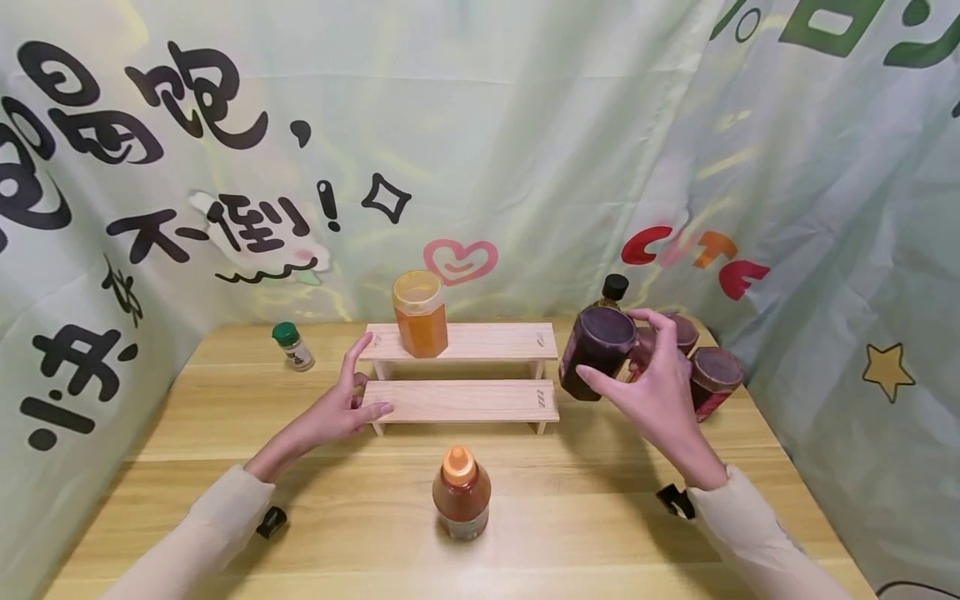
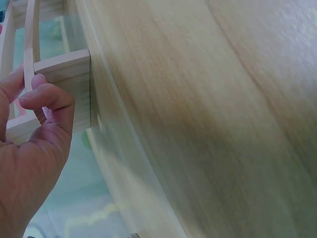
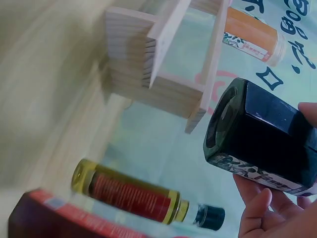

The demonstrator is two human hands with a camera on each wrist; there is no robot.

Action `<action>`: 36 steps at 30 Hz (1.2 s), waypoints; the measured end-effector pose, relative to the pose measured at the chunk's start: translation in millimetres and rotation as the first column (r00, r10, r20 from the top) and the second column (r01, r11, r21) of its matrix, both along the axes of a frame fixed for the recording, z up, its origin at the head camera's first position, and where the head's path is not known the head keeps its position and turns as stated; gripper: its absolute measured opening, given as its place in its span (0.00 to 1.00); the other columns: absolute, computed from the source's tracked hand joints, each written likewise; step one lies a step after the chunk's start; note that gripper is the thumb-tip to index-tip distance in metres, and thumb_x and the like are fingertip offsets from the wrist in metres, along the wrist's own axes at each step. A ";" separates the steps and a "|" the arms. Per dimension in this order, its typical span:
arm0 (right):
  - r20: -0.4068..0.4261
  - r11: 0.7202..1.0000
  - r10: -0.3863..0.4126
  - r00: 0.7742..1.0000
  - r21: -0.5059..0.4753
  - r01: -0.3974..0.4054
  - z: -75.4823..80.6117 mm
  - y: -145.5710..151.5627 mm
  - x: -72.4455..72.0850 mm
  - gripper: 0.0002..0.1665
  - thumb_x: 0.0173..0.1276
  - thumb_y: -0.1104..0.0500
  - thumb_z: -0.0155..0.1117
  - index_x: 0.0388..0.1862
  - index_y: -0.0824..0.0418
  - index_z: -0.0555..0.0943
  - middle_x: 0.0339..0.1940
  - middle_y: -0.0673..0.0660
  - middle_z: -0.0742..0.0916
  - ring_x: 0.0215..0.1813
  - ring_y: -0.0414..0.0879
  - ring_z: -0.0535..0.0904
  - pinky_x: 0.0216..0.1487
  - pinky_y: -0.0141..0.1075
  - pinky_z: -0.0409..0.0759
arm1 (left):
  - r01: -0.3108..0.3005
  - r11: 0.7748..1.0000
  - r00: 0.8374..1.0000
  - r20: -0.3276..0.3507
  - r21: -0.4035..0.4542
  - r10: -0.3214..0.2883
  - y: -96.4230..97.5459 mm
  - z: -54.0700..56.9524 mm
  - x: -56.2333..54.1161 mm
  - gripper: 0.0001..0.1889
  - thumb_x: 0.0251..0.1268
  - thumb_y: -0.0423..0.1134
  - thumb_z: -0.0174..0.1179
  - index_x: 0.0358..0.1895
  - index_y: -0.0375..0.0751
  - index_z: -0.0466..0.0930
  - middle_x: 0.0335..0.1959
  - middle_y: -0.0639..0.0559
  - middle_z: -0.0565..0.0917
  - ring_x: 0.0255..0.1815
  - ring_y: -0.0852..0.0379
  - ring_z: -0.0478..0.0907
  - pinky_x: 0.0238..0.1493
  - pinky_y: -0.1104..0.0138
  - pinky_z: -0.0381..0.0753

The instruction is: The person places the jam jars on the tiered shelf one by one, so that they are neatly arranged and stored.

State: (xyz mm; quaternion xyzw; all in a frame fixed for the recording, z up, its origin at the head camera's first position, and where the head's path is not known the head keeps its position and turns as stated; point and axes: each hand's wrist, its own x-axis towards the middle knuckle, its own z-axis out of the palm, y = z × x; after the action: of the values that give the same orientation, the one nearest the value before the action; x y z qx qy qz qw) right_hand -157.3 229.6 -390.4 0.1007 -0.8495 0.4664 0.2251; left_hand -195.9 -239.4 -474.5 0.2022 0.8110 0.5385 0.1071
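Note:
A two-tier wooden rack (image 1: 457, 402) stands on the table, and my left hand (image 1: 339, 410) grips its left end. In the left wrist view, the left hand's curled fingers (image 2: 52, 96) lie at a board's edge. On the upper tier, toward the left, sits a honey jar (image 1: 422, 327) with amber contents. My right hand (image 1: 660, 383) holds a dark, flat-sided jar (image 1: 592, 354) to the right of the rack, tilted and lifted off the table. In the right wrist view the jar (image 3: 267, 139) shows its base and a patterned label, with fingers around its far end.
A sauce bottle (image 1: 461, 496) with an orange cap stands in front of the rack. A green-capped shaker (image 1: 292, 346) is at the back left. Behind the right hand are an oil bottle (image 3: 133, 196) and dark jars with red labels (image 1: 712, 383). Printed curtains (image 1: 525, 167) surround the table.

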 end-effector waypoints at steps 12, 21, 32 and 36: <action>0.002 0.999 0.024 1.000 -0.040 -0.024 4.2 -48.9 -29.1 0.57 0.58 0.48 0.91 0.79 0.50 0.64 0.51 0.54 0.86 0.41 0.55 0.79 0.36 0.37 0.74 | -0.015 1.000 1.000 -0.004 -0.004 0.015 -4.9 -1.7 4.5 0.63 0.76 0.32 0.71 0.89 0.67 0.25 0.31 0.44 0.69 0.17 0.55 0.73 0.18 0.64 0.81; -0.030 1.000 0.004 1.000 0.001 -0.004 8.6 -77.1 -51.7 0.58 0.56 0.46 0.91 0.78 0.50 0.65 0.48 0.55 0.86 0.43 0.57 0.82 0.41 0.45 0.75 | -0.010 1.000 1.000 -0.008 0.001 0.010 -2.7 -0.4 0.2 0.62 0.77 0.32 0.70 0.89 0.68 0.25 0.34 0.42 0.70 0.17 0.55 0.73 0.17 0.65 0.80; -0.035 1.000 0.019 0.999 0.012 -0.018 1.2 -99.3 -67.9 0.63 0.56 0.48 0.91 0.82 0.49 0.61 0.53 0.55 0.87 0.45 0.53 0.86 0.42 0.49 0.83 | -0.021 1.000 0.999 0.042 0.016 0.020 -2.3 -0.7 0.3 0.61 0.78 0.34 0.70 0.88 0.75 0.26 0.37 0.38 0.72 0.15 0.55 0.72 0.12 0.64 0.74; -0.035 0.999 0.018 0.999 0.030 -0.017 0.0 -101.9 -70.1 0.61 0.57 0.48 0.91 0.81 0.50 0.62 0.53 0.57 0.86 0.44 0.53 0.86 0.41 0.49 0.83 | -0.017 0.999 0.999 0.049 0.030 0.015 -0.6 -1.4 -0.8 0.61 0.77 0.34 0.70 0.89 0.74 0.27 0.34 0.41 0.69 0.14 0.55 0.71 0.11 0.64 0.74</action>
State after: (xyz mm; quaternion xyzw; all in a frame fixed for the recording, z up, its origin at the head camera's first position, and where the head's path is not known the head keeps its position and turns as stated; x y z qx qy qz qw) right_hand -227.4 127.7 -390.4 0.1195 -0.8513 0.4539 0.2345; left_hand -196.7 -240.1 -475.9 0.1842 0.8013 0.5565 0.1195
